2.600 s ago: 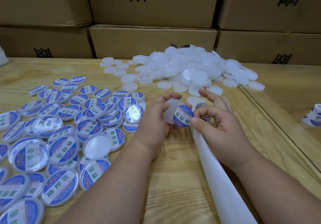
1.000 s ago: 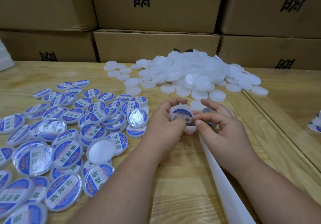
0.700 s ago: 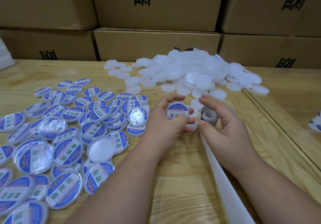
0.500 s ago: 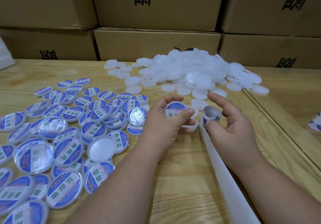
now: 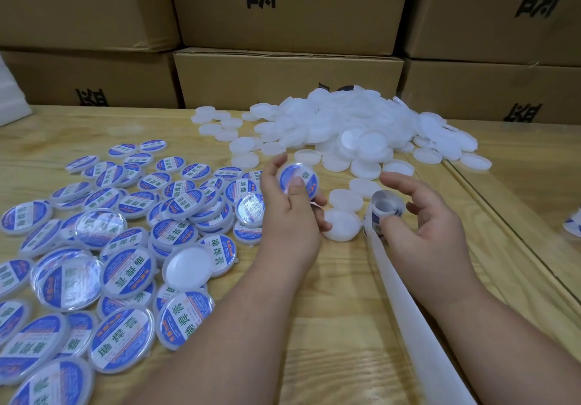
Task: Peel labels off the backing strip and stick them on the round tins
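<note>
Above the wooden table [image 5: 314, 326], my left hand [image 5: 287, 216] grips a blue-labelled round white tin [image 5: 298, 181], thumb pressing its label; my right hand [image 5: 421, 231] pinches the curled white backing strip [image 5: 385, 208] beside it.

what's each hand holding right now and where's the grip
Left hand grips a labelled tin by its rim. Right hand pinches the label roll at its lower edge.

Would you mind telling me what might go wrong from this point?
The labelled tin, held only at its rim by the left hand, might slip onto the plain tins below. The label roll under the right hand may uncurl, since its backing strip trails loose.
</note>
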### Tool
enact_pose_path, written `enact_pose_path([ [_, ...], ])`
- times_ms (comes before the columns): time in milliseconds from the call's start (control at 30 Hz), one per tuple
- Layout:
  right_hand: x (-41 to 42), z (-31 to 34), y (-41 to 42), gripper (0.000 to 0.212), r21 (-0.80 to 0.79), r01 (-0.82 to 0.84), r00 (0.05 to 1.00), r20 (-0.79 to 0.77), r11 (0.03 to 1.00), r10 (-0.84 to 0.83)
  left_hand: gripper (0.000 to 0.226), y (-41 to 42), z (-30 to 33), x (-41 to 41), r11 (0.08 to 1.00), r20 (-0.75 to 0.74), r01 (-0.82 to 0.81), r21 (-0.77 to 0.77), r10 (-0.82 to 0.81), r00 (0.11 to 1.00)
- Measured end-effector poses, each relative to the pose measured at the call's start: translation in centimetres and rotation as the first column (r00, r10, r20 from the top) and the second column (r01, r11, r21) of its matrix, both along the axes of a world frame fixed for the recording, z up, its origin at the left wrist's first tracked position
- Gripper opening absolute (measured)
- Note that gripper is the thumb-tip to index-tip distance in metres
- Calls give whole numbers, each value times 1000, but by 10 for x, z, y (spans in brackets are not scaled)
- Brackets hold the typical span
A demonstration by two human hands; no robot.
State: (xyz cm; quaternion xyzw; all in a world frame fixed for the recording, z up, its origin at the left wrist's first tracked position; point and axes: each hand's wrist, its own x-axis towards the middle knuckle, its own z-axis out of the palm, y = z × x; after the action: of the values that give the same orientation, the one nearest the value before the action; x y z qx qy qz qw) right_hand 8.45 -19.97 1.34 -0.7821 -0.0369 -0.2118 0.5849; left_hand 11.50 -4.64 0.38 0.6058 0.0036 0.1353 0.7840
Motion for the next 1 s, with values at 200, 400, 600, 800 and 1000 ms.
enact_pose_path([
  [200,1,-1,-3,43,2,26,999,-30,1000,-26,66,4,5,0,971,-44,-214,-109,210,977],
  [400,1,-2,-3,48,5,27,997,-73,1000,-27,59,17,10,-8,883,-8,-434,-176,440,898],
  [600,2,-1,-4,45,-4,23,997,-71,1000,-23,56,27,10,-6,845,-37,-469,-256,477,878],
  [800,3,2,-8,19,10,116,993,20,993,-116,26,19,3,-7,925,105,-357,127,345,933],
  [1000,3,1,-14,34,0,99,994,47,995,-99,51,3,-9,-9,491,47,-36,870,-10,999],
])
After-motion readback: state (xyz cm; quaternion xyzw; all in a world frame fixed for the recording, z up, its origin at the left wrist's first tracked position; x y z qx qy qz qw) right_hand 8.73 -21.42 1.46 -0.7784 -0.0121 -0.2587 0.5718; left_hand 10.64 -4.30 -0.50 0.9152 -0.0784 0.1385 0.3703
